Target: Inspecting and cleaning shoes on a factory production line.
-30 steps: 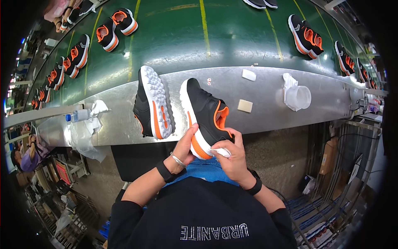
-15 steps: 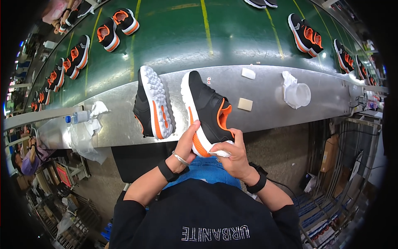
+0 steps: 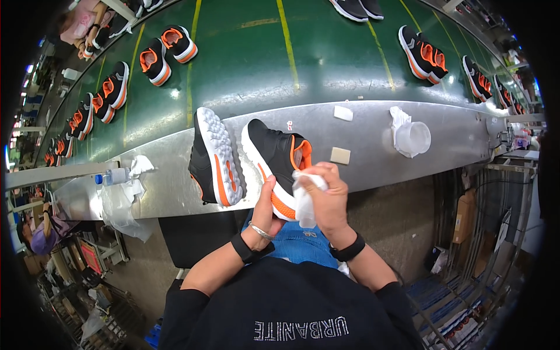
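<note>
A black sneaker (image 3: pixel 272 153) with orange lining and a white-and-orange sole is tilted over the near edge of the metal ledge, toe pointing away from me. My left hand (image 3: pixel 265 213) grips its sole near the heel from the left side. In my right hand (image 3: pixel 330 195) is a white cloth (image 3: pixel 305 200), bunched under the fingers and pressed against the heel. The fingertips of that hand are partly hidden by the cloth. Left of these, a second sneaker (image 3: pixel 217 157) lies on its side, its bumpy white-and-orange sole turned toward the first.
Beyond the metal ledge (image 3: pixel 367 131), a green conveyor belt (image 3: pixel 245 64) carries several similar sneakers. On the ledge lie a cream block (image 3: pixel 340 155), a white block (image 3: pixel 343 112) and a clear tub (image 3: pixel 413 139) with cloth. A capped bottle (image 3: pixel 114 177) stands left beside plastic sheeting (image 3: pixel 122 204).
My right hand has shifted from the heel's lower edge up along its side, and more of the white cloth now shows. The left hand still holds the sneaker.
</note>
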Tool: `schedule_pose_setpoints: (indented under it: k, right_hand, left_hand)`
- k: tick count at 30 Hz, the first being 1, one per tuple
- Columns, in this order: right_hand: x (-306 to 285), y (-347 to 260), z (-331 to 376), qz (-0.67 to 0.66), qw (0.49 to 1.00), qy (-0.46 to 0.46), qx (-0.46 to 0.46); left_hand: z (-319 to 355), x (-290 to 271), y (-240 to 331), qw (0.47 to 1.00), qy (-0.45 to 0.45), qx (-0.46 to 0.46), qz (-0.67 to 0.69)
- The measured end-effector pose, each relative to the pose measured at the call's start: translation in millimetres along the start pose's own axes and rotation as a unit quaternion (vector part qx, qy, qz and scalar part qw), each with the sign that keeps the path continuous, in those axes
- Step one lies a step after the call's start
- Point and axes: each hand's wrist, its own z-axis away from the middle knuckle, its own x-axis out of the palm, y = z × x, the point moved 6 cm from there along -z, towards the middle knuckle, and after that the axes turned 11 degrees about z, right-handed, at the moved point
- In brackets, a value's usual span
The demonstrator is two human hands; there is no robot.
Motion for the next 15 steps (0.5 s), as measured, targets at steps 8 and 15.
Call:
schedule_pose_setpoints:
  k: [8, 15]
  right_hand:
    - [-56, 56, -13, -0.291, 0.940, 0.039, 0.172]
    - [-30, 83, -44, 0.043, 0.996, 0.020, 0.070]
  left_hand:
    - [-11, -6, 24, 0.998, -0.054, 0.001, -0.021]
    - [-18, -19, 36, 0.996, -0.074, -0.026, 0.033]
